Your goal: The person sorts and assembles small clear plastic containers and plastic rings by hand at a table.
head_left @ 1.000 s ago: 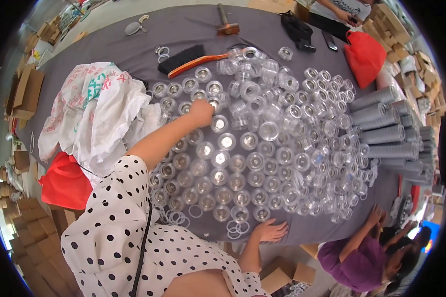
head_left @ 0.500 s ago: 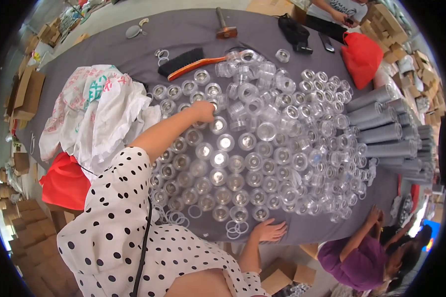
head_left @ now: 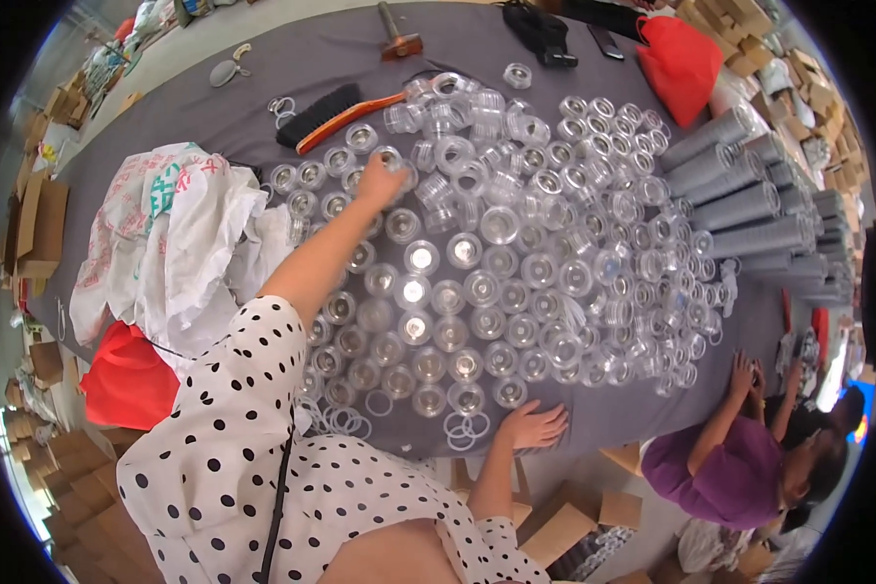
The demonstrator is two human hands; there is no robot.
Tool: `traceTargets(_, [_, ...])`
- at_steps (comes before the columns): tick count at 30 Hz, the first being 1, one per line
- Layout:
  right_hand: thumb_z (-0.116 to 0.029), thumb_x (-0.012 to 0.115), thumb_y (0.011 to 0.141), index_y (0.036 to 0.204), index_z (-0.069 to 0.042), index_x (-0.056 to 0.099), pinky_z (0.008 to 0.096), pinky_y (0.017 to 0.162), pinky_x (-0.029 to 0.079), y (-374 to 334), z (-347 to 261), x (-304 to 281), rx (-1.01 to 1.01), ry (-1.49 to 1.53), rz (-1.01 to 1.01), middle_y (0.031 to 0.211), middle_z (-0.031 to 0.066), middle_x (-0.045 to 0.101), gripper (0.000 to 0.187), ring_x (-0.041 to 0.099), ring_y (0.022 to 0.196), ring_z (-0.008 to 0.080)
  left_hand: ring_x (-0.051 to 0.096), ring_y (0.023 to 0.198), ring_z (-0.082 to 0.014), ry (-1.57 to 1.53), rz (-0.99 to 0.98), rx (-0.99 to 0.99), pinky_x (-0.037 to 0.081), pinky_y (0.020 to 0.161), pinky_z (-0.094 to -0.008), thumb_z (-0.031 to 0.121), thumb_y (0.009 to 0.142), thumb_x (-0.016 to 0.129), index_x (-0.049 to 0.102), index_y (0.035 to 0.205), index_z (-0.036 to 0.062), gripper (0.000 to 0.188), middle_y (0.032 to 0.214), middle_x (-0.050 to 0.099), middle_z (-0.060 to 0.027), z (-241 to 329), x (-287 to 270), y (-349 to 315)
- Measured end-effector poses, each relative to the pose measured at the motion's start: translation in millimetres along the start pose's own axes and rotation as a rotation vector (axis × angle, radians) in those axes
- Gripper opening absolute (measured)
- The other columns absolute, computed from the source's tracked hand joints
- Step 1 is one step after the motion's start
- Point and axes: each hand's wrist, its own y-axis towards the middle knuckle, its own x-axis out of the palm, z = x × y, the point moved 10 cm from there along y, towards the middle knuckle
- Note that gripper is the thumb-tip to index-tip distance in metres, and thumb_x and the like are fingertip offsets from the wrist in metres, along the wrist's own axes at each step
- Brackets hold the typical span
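Left hand (head_left: pixel 383 182) at clear plastic container (head_left: pixel 387 156); grip not determinable. Right hand (head_left: pixel 535 426) flat on grey tablecloth (head_left: pixel 608 417), grasping nothing. Light touch advised: neighbouring containers (head_left: pixel 402 226) crowd the former.

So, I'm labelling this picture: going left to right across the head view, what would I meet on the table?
White sack, left hand at a clear round container, right hand, dark phone-like slab, ridged grey cylinders.

We worked in a workshop: cardboard boxes (head_left: pixel 80 482) lay piled around our bench (head_left: pixel 642 407), crowded with clear plastic parts (head_left: pixel 500 226).
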Motion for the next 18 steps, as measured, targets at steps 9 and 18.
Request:
traceTargets(9, [-0.033, 0.051, 0.082, 0.125, -0.008, 0.039, 0.0484, 0.099, 0.023, -2.8, -6.5, -0.2, -0.041, -0.031, 0.038, 0.131, 0.0101, 0.037, 0.051, 0.029, 0.125, 0.0297, 0.059, 0.083, -0.0204, -0.959, -0.178, -0.253, 0.052, 0.066, -0.0351, 0.017, 0.082, 0.050, 0.047, 0.112, 0.0019, 0.034, 0.101, 0.057, -0.0118, -49.6, -20.1, -79.3])
traceTargets(18, [-0.034, 0.048, 0.084, 0.124, -0.007, 0.042, 0.0519, 0.101, 0.017, -7.8, 15.2, 2.5, -0.092, 0.339, -0.031, 0.134, 0.0125, 0.035, 0.049, 0.026, 0.126, 0.0336, 0.061, 0.064, -0.0203, -0.487, -1.249, -0.251, 0.050, 0.054, -0.0297, 0.021, 0.082, 0.050, 0.043, 0.120, 0.0011, 0.044, 0.095, 0.059, -0.0129, -56.9, 53.5, -330.5])
